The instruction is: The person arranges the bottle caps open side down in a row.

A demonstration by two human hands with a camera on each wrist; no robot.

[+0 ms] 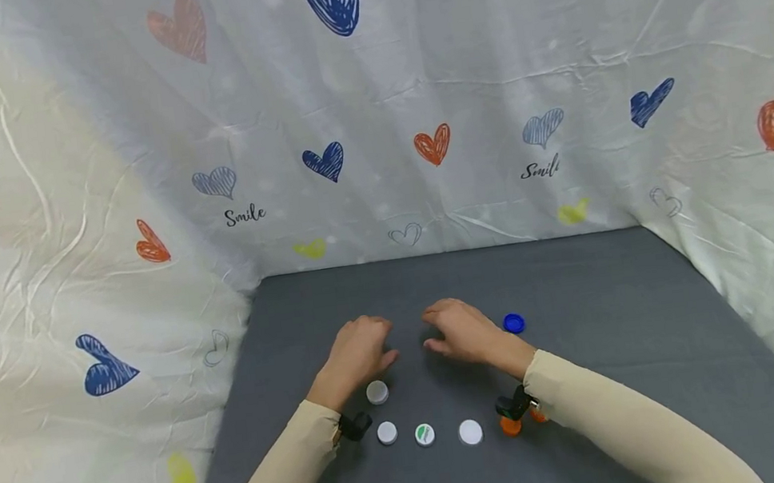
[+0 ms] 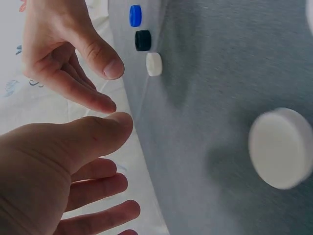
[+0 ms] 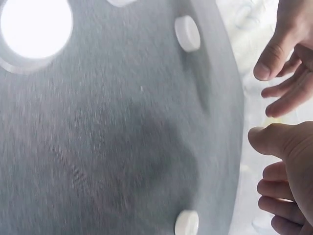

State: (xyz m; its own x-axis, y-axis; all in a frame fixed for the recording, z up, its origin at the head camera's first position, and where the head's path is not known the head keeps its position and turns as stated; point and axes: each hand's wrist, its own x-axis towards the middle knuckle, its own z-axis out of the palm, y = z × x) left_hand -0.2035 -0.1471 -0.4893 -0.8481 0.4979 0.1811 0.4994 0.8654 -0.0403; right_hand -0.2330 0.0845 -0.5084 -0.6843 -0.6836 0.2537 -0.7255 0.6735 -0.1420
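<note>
Left hand (image 1: 353,350) and right hand (image 1: 467,332) hung loose above the bench (image 1: 604,295)

Both hands' fingers were relaxed and empty at mid-frame. A white cap (image 1: 377,392) lay just below the left hand, a blue cap (image 1: 514,323) near the right, right of centre. Along the lower centre lay a small cap (image 1: 386,432), a green-marked cap (image 1: 424,434), a larger cap (image 1: 471,432) and an orange cap (image 1: 511,425).

"What's worn on the arms?"

"Cream sleeves: left sleeve (image 1: 278,476), right sleeve (image 1: 634,422), both plain and long."

"And at the cuffs?"

"Small black devices, left one (image 1: 356,426), right one (image 1: 513,405)."
</note>
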